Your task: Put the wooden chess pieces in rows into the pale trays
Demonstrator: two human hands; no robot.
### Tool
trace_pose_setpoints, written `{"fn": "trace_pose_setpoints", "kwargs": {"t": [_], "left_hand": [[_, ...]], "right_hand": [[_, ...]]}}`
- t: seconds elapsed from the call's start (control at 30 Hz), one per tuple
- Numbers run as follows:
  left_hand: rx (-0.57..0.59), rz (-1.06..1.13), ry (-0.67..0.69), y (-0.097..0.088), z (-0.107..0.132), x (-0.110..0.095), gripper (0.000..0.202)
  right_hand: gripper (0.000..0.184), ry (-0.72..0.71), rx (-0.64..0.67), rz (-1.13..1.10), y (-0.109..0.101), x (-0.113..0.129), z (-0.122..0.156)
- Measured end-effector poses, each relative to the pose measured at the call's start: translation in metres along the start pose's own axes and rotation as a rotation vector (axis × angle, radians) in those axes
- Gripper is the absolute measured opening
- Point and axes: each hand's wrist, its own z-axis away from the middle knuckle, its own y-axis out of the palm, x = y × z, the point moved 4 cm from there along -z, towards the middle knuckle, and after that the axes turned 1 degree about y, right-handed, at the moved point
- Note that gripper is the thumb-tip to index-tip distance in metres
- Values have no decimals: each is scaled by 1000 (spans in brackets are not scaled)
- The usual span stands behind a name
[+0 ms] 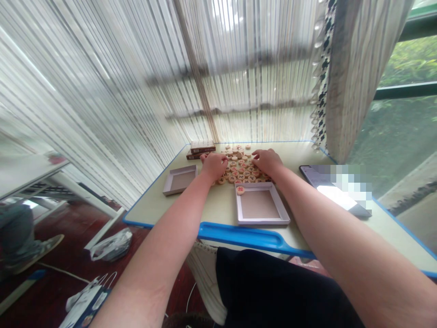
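Note:
Round wooden xiangqi pieces [241,171] with red and black characters lie in a loose cluster on the table. My left hand [215,166] is at the cluster's left side, fingers curled in. What they may hold is hidden. On the right side my right hand [268,162] reaches over the pieces, with thumb and fingers apart at their edge. Nearer to me is an open shallow box [238,212]; a single piece with a red character [241,190] rests in its far left corner. A second shallow tray or lid [170,187] lies left of my left forearm.
Two small dark-sided boxes [202,147] are stacked at the far left of the table [150,207]. A phone-like device [309,172] lies on the right. A blue trough [239,232] runs along the near edge. Striped curtains hang behind. Bags [112,244] are on the floor, and another person's foot [51,243] shows at left.

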Motion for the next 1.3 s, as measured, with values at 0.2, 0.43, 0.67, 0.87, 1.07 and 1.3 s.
{"fn": "trace_pose_setpoints", "kwargs": {"t": [0.2,0.43,0.67,0.87,1.07,1.3], "left_hand": [[-11,14,26,0,0,0,28],[-1,5,17,-2,0,0,28],[-18,10,33,-3,0,0,28],[-27,5,30,-5,1,-2,28],[-36,13,41,-5,1,-2,27],[-34,28,37,-5,1,-2,26]], "right_hand": [[33,-36,-31,-62,5,-1,-3],[24,-113,-38,-4,8,-1,-6],[36,-157,0,21,7,12,0],[39,-201,79,88,13,18,1],[38,-132,28,93,7,13,2],[28,-119,22,64,7,9,-1]]}}
